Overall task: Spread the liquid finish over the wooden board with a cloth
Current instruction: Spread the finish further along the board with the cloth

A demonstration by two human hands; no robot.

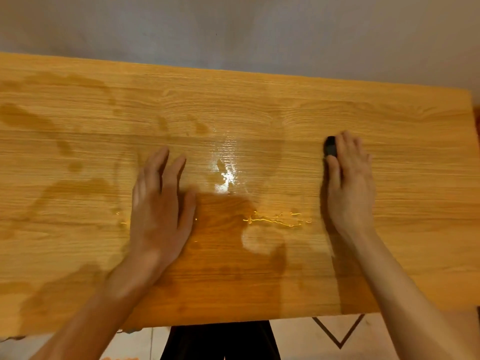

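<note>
A wide wooden board (389, 120) fills the view, with darker wet streaks on its left half and a glossy pool of liquid finish (226, 175) near the middle. My left hand (158, 203) lies flat on the board just left of the pool, fingers straight. My right hand (350, 183) rests on the board to the right, over a small dark cloth (330, 146). Only the cloth's end shows past my thumb and forefinger. How my fingers hold it is hidden.
A grey wall (233, 29) rises behind the board's far edge. Below the near edge are a tiled floor (298, 339) with a dark diamond line and my dark trousers (220, 341). The board's right end lies close to the frame edge.
</note>
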